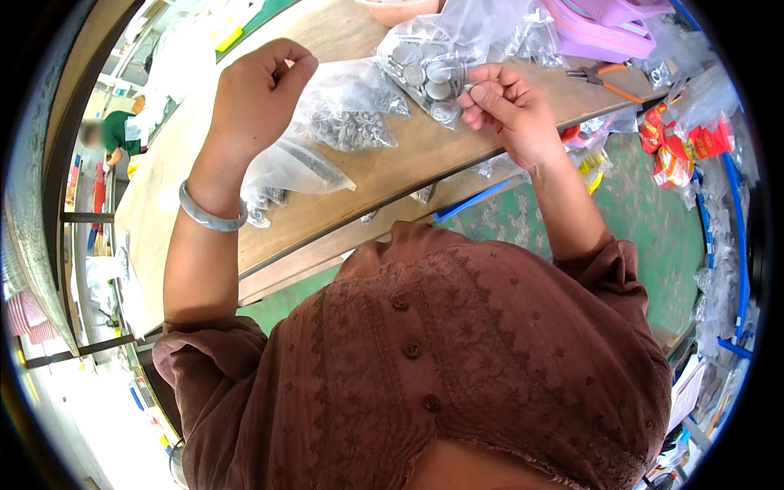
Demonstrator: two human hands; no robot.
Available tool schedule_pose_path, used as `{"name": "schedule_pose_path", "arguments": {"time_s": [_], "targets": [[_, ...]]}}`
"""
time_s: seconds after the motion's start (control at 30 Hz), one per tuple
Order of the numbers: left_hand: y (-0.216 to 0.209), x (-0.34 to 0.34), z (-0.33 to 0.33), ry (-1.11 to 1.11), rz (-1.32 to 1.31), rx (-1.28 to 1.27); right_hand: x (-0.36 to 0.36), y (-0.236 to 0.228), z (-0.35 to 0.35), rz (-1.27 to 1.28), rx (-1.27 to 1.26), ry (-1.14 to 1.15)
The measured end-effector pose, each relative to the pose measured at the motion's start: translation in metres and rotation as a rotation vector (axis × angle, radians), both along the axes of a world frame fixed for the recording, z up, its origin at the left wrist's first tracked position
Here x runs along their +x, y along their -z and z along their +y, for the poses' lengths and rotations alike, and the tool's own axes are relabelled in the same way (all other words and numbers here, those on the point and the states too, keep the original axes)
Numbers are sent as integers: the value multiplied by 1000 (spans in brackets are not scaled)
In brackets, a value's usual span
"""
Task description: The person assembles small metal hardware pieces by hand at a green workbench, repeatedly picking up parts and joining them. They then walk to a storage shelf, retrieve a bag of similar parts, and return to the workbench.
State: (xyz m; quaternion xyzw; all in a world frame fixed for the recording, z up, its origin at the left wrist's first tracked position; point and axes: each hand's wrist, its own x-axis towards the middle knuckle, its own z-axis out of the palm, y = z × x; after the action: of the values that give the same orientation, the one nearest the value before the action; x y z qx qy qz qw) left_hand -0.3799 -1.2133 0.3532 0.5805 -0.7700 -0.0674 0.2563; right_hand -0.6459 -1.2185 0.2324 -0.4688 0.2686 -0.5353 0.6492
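Note:
My left hand [260,98] is raised over the left part of the wooden table, fingers curled in toward the thumb. Anything between those fingertips is hidden. A pale bangle circles that wrist. My right hand [514,113] is near the table's front edge, its thumb pressed against the curled fingers. What it pinches, if anything, is too small to make out. Just left of it lies a clear plastic bag of round silver discs [426,77]. Between my hands sits a bag of small metal pieces [351,126]. Nearer me, another clear bag [302,167] lies with small metal parts by its end.
Pliers with orange handles [608,80] lie on the table [441,155] at right. Behind them are purple plastic baskets [600,33], and a pink bowl [400,10] stands at the back. Red packages [682,140] and clear bags crowd the right. A person in green [118,131] is far left.

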Motion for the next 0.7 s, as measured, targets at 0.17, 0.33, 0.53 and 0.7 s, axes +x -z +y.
{"name": "schedule_pose_path", "arguments": {"time_s": [0.17, 0.33, 0.53, 0.7], "targets": [[4, 13, 16, 17, -49, 36, 14, 2, 20, -179, 224, -197], [10, 14, 35, 114, 54, 117, 27, -4, 37, -228, 274, -257], [18, 11, 57, 224, 148, 212, 39, -11, 54, -273, 283, -303], [23, 11, 69, 271, 248, 331, 44, -14, 67, -291, 266, -326]]}}
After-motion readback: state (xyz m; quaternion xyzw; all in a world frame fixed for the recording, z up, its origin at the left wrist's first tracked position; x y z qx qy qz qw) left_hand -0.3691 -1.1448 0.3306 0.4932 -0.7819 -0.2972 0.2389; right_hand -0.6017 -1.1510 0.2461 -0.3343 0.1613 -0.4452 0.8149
